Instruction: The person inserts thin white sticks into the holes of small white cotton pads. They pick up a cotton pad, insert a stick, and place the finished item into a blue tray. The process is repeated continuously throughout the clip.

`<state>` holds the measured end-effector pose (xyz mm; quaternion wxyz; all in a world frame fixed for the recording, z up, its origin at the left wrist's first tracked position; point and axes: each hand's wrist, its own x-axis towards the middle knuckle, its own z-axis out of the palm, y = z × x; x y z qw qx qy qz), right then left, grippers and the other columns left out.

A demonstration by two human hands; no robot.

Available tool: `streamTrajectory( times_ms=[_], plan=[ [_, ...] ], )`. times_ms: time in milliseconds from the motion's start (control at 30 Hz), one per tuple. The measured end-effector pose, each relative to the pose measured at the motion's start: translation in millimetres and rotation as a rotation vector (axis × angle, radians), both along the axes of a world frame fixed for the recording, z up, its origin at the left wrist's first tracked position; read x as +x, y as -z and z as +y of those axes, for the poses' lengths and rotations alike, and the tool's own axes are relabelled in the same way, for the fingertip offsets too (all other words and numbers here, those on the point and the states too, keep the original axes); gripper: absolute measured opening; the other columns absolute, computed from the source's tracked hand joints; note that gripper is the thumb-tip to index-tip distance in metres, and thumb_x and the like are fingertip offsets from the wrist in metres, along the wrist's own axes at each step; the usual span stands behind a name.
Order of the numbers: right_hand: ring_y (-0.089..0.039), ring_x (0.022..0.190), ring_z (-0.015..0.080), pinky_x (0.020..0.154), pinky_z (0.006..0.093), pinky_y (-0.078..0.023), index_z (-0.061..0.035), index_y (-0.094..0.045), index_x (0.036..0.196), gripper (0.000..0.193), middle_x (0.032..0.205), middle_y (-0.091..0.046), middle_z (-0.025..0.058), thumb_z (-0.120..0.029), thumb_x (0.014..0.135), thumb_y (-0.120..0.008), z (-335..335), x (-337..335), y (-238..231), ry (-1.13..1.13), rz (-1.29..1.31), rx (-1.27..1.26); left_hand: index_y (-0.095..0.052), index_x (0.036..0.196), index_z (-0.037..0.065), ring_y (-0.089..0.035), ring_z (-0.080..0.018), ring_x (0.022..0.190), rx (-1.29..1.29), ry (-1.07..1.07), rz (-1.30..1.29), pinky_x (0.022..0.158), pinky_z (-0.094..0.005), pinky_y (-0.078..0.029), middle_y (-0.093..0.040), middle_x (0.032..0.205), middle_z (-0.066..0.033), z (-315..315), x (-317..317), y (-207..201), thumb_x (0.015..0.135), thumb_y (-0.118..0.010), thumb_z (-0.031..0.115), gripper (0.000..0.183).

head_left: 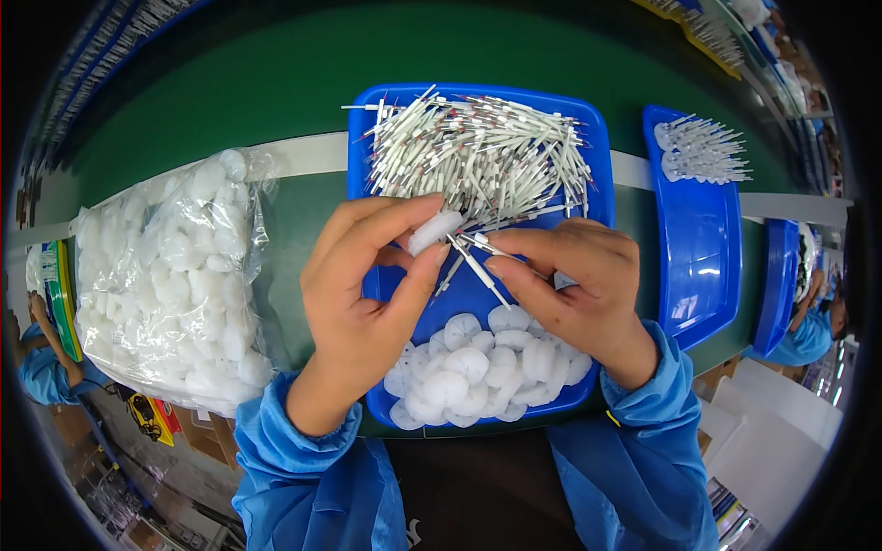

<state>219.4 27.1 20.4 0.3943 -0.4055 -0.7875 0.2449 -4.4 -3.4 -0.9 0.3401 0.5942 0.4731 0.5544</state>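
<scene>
My left hand point(354, 280) pinches a round, translucent white plastic piece point(435, 231) between thumb and fingers, held tilted above the blue tray point(599, 161). Close by, my right hand point(579, 280) grips thin white sticks point(480, 272) with dark or metallic ends; their tips meet the edge of the round piece, and whether one goes into it I cannot tell. Behind both hands, a large heap of similar sticks point(478, 147) fills the tray's far half. Several loose round white pieces point(469, 365) lie piled in its near end.
At the left lies a clear plastic bag point(170, 285) full of white round pieces. On the right, a second blue tray point(703, 266) holds sticks with round white ends point(703, 151). Beyond runs a green surface point(285, 83). Other people in blue point(804, 335) sit at both sides.
</scene>
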Motion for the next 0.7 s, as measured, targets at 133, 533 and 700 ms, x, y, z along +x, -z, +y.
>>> streamTrajectory(
  times_ms=[133, 533, 700],
  plan=[
    [-0.065, 0.053, 0.0162, 0.052, 0.0293, -0.048, -0.0093, -0.084, 0.102, 0.017, 0.065, -0.069, 0.0033, -0.011, 0.086, -0.091, -3.4, -4.3, -6.5, 0.013, 0.007, -0.191, -0.079, 0.125, 0.002, -0.071, -0.0180, 0.094, 0.017, 0.020, 0.032, 0.073, -0.0272, -0.061, -0.073, 0.118, -0.0133, 0.2, 0.2, 1.1, 0.085, -0.081, -0.013, 0.043],
    [-0.071, 0.057, 0.0229, 0.053, 0.0326, -0.054, -0.0085, -0.079, 0.092, 0.014, 0.075, -0.076, 0.0067, -0.015, 0.086, -0.090, 0.7, -12.7, 5.2, 0.091, -0.119, 0.037, -0.082, 0.121, 0.001, -0.073, -0.0255, 0.079, 0.148, -0.052, 0.548, 0.072, -0.0338, -0.059, -0.083, 0.106, -0.0114, -4.4, 5.0, -16.4, 0.079, -0.083, -0.010, 0.044],
    [-0.072, 0.059, 0.0245, 0.054, 0.0339, -0.055, -0.0074, -0.079, 0.093, 0.016, 0.076, -0.077, 0.0060, -0.014, 0.084, -0.091, 3.6, -14.1, 6.7, 0.091, -0.115, 0.153, -0.081, 0.122, -0.001, -0.071, -0.0236, 0.073, 0.077, -0.058, 0.508, 0.069, -0.0335, -0.059, -0.082, 0.097, -0.0120, -10.4, 8.9, -18.8, 0.078, -0.085, -0.009, 0.044]
  ],
)
